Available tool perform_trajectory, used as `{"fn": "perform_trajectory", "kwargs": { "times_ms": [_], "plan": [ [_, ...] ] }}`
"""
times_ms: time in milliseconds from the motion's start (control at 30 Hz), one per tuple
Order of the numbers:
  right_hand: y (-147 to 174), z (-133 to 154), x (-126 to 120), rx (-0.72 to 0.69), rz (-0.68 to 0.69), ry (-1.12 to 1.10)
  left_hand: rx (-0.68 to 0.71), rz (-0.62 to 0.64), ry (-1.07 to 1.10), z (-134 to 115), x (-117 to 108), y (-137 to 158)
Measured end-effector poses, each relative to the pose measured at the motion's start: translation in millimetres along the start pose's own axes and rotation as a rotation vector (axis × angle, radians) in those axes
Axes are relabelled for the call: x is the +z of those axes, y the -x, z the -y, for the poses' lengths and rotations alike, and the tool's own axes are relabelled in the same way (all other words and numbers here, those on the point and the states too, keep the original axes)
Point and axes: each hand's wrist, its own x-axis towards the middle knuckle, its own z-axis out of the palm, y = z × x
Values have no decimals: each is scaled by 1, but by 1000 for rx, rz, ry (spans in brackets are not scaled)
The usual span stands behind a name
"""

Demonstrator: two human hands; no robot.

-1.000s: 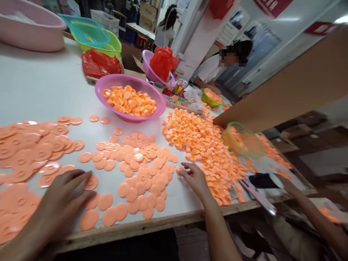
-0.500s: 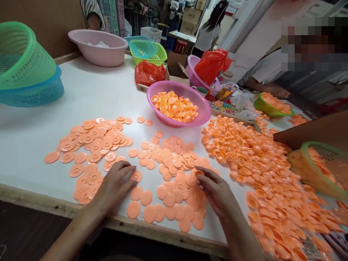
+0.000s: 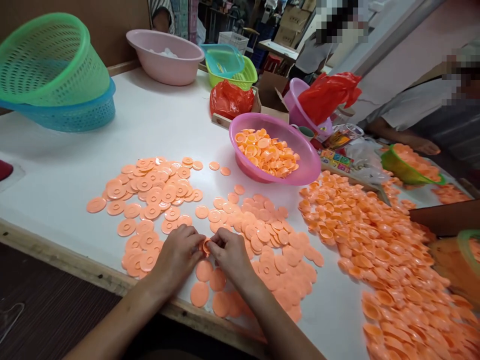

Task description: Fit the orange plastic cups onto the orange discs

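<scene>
My left hand (image 3: 180,251) and my right hand (image 3: 231,254) meet low over the white table. Both sets of fingertips close on a small orange plastic cup (image 3: 206,246), its round rim showing between them. Whether a disc lies beneath the cup is hidden by my fingers. Flat orange plastic discs (image 3: 204,270) lie just in front of my hands. More discs with a ring in the middle (image 3: 144,184) are heaped to the left. To the right spreads a broad layer of overlapping plain-faced discs (image 3: 277,265).
A pink basin (image 3: 275,122) holds orange pieces behind the discs. Loose orange cups (image 3: 375,250) cover the table's right side. Stacked green and blue baskets (image 3: 56,85) stand far left, a pale pink tub (image 3: 165,65) at the back. Another person's hand (image 3: 427,146) is at right.
My right hand has moved left with the orange cup and now meets my left hand, whose fingers have closed in. The view has turned slightly, shifting the table's contents.
</scene>
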Motion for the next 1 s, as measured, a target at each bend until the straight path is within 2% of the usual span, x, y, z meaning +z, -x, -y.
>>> {"fn": "perform_trajectory", "kwargs": {
  "times_ms": [133,267,367,467,567,667,767,833,900,1000],
  "plan": [
    [2,6,-1,-70,-7,126,-41,28,118,-1,-9,-3],
    [1,8,-2,-103,4,201,-236,104,361,-7,-16,-9],
    [-1,10,-2,-119,11,227,-344,-7,253,-14,-10,-13],
    [-2,12,0,-125,19,267,-283,-92,140,-15,-1,-10],
    [-1,12,4,-131,2,250,-232,-108,122,-16,3,-5],
    [5,8,10,-93,-27,118,-229,-88,93,-17,0,-2],
    [8,3,11,27,44,-55,-207,-39,148,-12,-8,-2],
    [3,6,1,78,101,-144,-159,-81,165,-4,-16,-1],
    [-11,19,-22,34,66,-214,-128,-184,10,6,-25,-1],
    [-46,55,-77,-148,-171,-308,-140,-252,-376,13,-27,-3]
  ]
}}
